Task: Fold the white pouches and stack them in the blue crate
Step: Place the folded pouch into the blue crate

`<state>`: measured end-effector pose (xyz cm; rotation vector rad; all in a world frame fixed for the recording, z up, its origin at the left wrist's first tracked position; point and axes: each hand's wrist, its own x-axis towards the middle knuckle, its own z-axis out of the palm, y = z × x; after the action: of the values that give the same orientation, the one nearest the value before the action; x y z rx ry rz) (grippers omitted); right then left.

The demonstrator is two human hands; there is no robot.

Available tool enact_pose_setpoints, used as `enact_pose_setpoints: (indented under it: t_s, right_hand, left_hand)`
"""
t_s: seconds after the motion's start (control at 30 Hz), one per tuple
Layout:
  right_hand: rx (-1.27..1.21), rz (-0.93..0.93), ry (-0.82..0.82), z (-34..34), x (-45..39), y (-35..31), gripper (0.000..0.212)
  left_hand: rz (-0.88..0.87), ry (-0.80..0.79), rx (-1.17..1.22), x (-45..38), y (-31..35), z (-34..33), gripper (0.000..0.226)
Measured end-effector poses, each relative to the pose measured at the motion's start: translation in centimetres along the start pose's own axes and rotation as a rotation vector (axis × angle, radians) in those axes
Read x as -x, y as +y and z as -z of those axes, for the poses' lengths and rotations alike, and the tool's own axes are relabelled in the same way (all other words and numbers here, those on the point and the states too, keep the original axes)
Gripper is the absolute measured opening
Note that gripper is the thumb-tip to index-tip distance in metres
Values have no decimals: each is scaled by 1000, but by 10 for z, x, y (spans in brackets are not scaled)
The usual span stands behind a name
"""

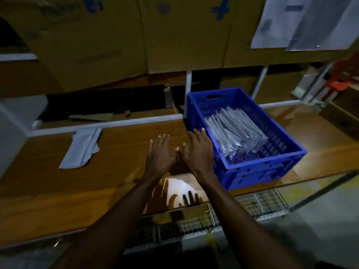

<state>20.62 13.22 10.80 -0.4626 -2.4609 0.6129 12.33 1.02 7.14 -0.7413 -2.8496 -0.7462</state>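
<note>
Both hands are held out flat over the wooden table (120, 152), palms down, fingers straight and slightly spread, thumbs close together near the middle; neither has hold of anything. The left hand (159, 154) hovers above bare tabletop. The right hand (200, 152) sits just beside the near left corner of the blue crate (272, 167), its fingertips reaching the crate's left rim; whether they touch it cannot be told. Shadows of both hands fall on a bright patch of the table near its front edge. The crate is a rectangular plastic bin with perforated walls and a handle slot in the far end wall, standing on the right half of the table, turned at an angle to its edge. Inside it, folded white pouches (235, 131) lie in an overlapping row, leaning one against the next along the crate's length, filling most of the floor; they appear pale grey-white in the dim light, flat and narrow, with creased edges. A separate small pile of white pouches (81, 148) lies flat on the table to the left, well apart from the hands, near the table's rear rail, its edges uneven. Cardboard boxes (136, 35) stand behind the table. A wire mesh basket (252, 206) sits below the table's front edge.
</note>
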Motion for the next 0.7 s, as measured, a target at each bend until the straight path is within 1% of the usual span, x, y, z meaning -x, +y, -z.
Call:
enact_pose_setpoints:
  t_s: [0.07,0.13,0.23,0.33,0.43,0.5,0.7]
  right_hand:
    - [-6,60,-104,-15,19,-16,50]
    - [-13,101,-245,-34,36,-31,51]
    - [-25,157,-455,-72,55,-50,52]
    - [14,229,-610,-111,64,-69,54]
    - [36,316,-702,-141,66,-91,58]
    - [40,365,-733,-161,63,-111,55]
    - [87,414,-778,-220,41,-160,55]
  left_hand:
    - [84,-41,-27,22,-30,0,70]
    - [158,-63,-54,44,-58,2,72]
    - [235,-34,-87,76,-95,10,68]
    - [312,-9,-84,96,-132,18,67]
    - [427,-8,-48,104,-167,31,67]
    - [471,-4,-24,104,-193,42,66]
    - [512,-30,-33,92,-256,65,68]
